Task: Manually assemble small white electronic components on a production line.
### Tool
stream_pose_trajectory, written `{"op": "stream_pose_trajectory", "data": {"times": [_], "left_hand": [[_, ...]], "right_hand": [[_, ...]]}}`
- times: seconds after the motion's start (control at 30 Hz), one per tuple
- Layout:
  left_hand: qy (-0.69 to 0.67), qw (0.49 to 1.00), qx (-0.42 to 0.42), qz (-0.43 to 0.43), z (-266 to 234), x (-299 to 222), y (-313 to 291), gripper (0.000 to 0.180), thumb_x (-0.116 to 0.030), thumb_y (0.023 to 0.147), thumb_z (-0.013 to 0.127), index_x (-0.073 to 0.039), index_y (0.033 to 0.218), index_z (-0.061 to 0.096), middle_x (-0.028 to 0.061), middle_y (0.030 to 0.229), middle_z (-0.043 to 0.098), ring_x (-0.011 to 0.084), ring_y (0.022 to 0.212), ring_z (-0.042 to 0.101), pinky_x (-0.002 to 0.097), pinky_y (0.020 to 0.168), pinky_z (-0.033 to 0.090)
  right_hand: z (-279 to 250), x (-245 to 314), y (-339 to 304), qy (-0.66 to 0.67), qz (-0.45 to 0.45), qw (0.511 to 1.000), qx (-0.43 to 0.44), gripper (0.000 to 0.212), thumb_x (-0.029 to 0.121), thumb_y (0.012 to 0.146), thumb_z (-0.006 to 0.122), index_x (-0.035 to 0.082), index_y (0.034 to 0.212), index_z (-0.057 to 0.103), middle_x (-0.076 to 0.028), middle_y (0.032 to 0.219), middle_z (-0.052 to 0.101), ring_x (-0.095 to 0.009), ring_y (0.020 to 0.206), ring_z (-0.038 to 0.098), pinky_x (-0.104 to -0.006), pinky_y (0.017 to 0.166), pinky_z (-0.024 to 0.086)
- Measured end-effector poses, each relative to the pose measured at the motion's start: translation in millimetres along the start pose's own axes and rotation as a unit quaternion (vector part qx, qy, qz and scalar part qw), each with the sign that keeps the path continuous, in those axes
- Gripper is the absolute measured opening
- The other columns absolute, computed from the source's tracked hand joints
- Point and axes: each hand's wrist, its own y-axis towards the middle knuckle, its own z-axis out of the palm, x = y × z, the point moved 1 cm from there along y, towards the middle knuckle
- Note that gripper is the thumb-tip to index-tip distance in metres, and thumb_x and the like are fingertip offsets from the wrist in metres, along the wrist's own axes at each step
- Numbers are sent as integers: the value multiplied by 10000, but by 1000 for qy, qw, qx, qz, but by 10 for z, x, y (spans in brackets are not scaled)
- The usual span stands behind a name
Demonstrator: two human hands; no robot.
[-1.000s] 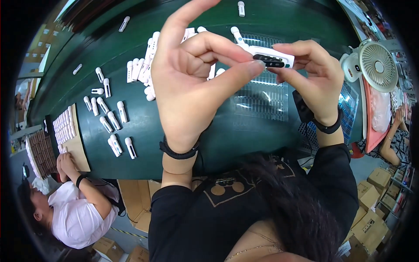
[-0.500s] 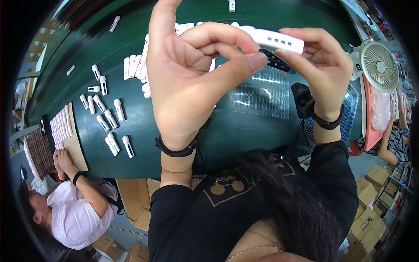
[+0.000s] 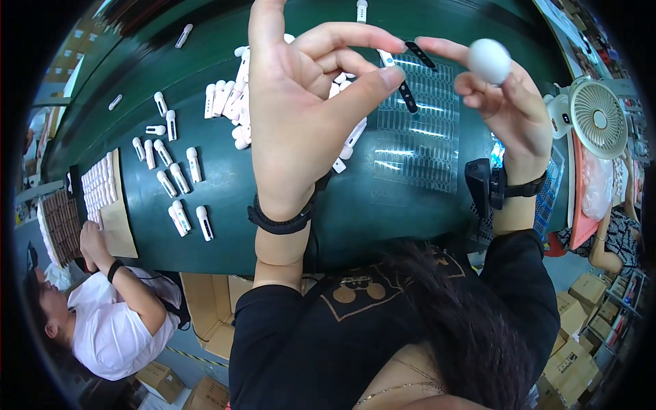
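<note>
My left hand (image 3: 294, 116) is raised at the centre, palm toward me, with thumb and forefinger bent toward each other. A thin black strip (image 3: 408, 98) with small pale marks shows at the thumb tip, partly hidden behind it. Another narrow black strip (image 3: 421, 56) lies between my two forefinger tips; which finger bears it is hard to tell. In my right hand (image 3: 509, 102) is a small white round-headed device (image 3: 489, 61), gripped by thumb and curled fingers, its ball end facing me and its body hidden. My right forefinger reaches out toward the narrow strip.
Several similar white devices (image 3: 193, 165) lie scattered on the green table (image 3: 225, 184), with a pile (image 3: 229, 99) behind my left hand. Clear plastic sheets (image 3: 417, 154) lie at centre. A fan (image 3: 594, 116) stands at right. At left, a co-worker (image 3: 123, 321) sits beside a filled tray (image 3: 117, 205).
The white device has turned from sideways to ball end toward me, moving slightly right, away from my left fingers. The black strips now show between my hands.
</note>
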Motion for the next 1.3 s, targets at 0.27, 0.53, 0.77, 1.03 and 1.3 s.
{"op": "stream_pose_trajectory", "data": {"times": [0.27, 0.53, 0.77, 1.03, 1.3], "left_hand": [[38, 999, -13, 18, 69, -21, -63, 206, -4, 644, 649, -39, 845, 624, -1, 681, 555, 65, 639, 507, 204, 530, 366], [76, 996, -17, 35, 91, -25, -67, 198, -5, 643, 651, -38, 837, 626, 0, 677, 555, 64, 633, 504, 201, 523, 360], [112, 991, -29, 60, 38, 20, 42, 191, -6, 643, 652, -37, 829, 627, 0, 673, 555, 64, 628, 502, 199, 516, 355], [158, 984, -31, 76, 23, 13, 48, 182, -7, 643, 654, -36, 821, 629, 0, 668, 555, 63, 623, 499, 196, 509, 349], [198, 975, -37, 95, 11, 31, 104, 174, -9, 642, 656, -35, 812, 630, 0, 664, 555, 62, 617, 497, 193, 501, 343]], "right_hand": [[154, -118, -75, -336, -143, 924, -116, 266, 60, 791, 542, -72, 1015, 486, -170, 872, 586, -127, 665, 564, -199, 622, 465], [255, -185, -15, -285, -176, 936, -106, 267, 15, 759, 571, -76, 998, 492, -142, 829, 591, -125, 648, 567, -196, 587, 456], [93, -94, 70, -45, -116, 984, -129, 247, 33, 794, 524, -70, 1013, 474, -145, 844, 579, -125, 649, 550, -200, 589, 441], [-66, -259, 70, -131, -82, 986, -70, 293, 68, 816, 509, -55, 1069, 428, -248, 1128, 432, -141, 831, 526, -194, 594, 442], [35, -107, 71, 148, 78, 979, 119, 304, 190, 807, 538, -40, 978, 437, -311, 1172, 369, -332, 1088, 430, -292, 797, 462]]}}
